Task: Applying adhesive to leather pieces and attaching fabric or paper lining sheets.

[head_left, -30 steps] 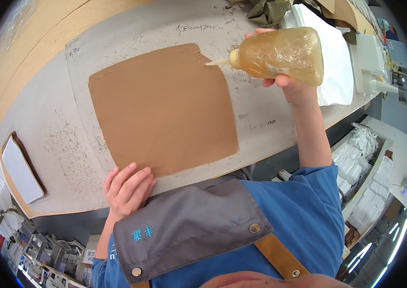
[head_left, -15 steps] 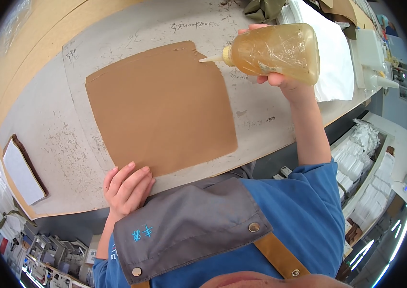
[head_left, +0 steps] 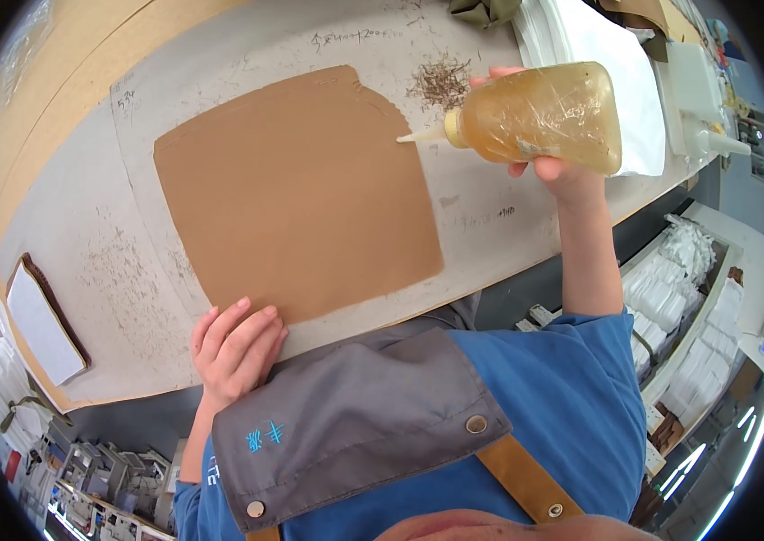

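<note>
A flat tan panel (head_left: 296, 198), leather or cloth by its look, lies on the grey sheet covering the table (head_left: 120, 243). My right hand (head_left: 548, 167) is wrapped round a clear squeeze bottle (head_left: 539, 113) of amber liquid, held tipped on its side. Its pale pointed nozzle (head_left: 418, 138) reaches the panel's right edge near the upper right corner; whether it touches cannot be made out. At the panel's near left corner my left hand (head_left: 236, 347) rests with fingers stretched out, the tips on or beside the edge.
A stack of white sheets (head_left: 589, 54) lies at the back right, beside a white plastic bottle (head_left: 706, 135) with a nozzle. A white, brown-edged piece (head_left: 44, 320) lies at the left. Dark olive fabric (head_left: 485, 11) sits at the far edge. White bundles (head_left: 670, 279) fill a shelf at right.
My right hand has brought the bottle toward me and slightly right, its nozzle moving down along the panel's right edge. My left hand has stayed nearly in place.
</note>
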The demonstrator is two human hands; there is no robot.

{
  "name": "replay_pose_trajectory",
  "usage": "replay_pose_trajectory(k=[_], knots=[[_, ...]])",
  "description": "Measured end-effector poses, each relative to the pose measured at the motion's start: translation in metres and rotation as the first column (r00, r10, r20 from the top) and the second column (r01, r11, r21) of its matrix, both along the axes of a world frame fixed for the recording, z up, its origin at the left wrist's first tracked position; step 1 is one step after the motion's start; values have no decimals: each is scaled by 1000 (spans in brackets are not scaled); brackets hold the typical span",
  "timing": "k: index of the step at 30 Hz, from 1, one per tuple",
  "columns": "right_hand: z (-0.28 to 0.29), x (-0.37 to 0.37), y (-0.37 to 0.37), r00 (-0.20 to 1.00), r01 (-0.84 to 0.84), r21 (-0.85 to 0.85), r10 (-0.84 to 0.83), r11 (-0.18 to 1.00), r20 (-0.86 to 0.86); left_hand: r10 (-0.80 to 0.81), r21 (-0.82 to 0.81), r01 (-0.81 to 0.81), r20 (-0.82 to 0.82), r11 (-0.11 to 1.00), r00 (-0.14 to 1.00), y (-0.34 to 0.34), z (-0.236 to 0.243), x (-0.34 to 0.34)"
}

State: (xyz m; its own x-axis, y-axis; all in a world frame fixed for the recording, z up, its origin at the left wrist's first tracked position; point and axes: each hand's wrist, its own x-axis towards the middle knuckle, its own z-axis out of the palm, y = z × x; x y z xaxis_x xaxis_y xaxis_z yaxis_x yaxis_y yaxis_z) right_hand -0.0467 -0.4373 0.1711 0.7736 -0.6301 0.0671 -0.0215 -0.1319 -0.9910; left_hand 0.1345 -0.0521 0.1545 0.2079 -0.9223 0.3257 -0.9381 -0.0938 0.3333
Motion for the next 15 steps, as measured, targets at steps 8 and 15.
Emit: replay_pose_trajectory(k=[8, 15], knots=[[-5, -5, -11, 990, -127, -8, 127, 992, 63, -3, 4, 3, 17, 1000, 1000, 0, 0, -1], [-6, -3, 7, 993, 69, -31, -65, 997, 96, -14, -5, 15, 36, 1000, 999, 0, -1, -1]])
